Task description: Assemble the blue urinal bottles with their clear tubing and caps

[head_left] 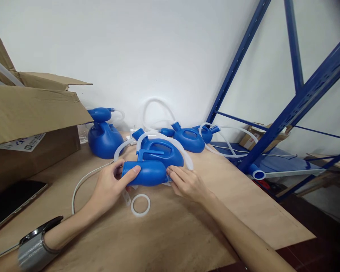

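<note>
Lying on its side, a blue plastic urinal funnel (149,173) with a thin arm along its top is held above the table. My left hand (109,183) is closed round its wide left end, thumb on the near side. At the narrow right end, the fingers of my right hand (188,183) are pinched together on the spout; any small part between them is hidden. Just behind lies a blue urinal bottle (172,154) with a translucent hose (188,160) curving round it. A white ring (141,205) rests on the table below the funnel, beside a small translucent strip (126,198).
An open cardboard box (39,109) stands at the left, with a phone (14,204) in front. More blue bottles (105,140) with hoses line the wall. A blue metal rack (294,102) rises at the right, and the wooden table (257,204) ends at the lower right.
</note>
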The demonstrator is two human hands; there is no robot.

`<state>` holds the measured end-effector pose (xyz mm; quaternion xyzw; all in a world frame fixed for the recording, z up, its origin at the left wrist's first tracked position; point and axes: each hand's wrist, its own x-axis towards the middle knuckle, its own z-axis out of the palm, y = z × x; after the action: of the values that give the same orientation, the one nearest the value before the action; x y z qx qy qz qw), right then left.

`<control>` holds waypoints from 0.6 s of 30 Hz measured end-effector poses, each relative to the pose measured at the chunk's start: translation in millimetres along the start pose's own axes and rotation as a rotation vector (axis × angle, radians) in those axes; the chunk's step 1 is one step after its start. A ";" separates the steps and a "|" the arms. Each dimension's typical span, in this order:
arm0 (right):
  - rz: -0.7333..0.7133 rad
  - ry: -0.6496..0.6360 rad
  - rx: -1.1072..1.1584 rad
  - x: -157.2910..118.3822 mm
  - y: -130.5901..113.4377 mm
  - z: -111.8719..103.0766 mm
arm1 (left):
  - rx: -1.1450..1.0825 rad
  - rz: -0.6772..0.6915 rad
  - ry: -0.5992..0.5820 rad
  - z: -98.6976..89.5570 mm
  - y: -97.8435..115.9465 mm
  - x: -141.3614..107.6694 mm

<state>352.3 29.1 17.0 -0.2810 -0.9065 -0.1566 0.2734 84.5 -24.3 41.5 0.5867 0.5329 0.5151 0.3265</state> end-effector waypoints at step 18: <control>0.566 -0.329 1.126 15.2 6.3 5.4 | 0.274 0.351 0.001 -1.2 -23.0 3.7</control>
<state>343.3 42.9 22.4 -0.3429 -0.7708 0.4658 0.2670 76.4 -15.8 21.4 0.7092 0.4877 0.4869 0.1488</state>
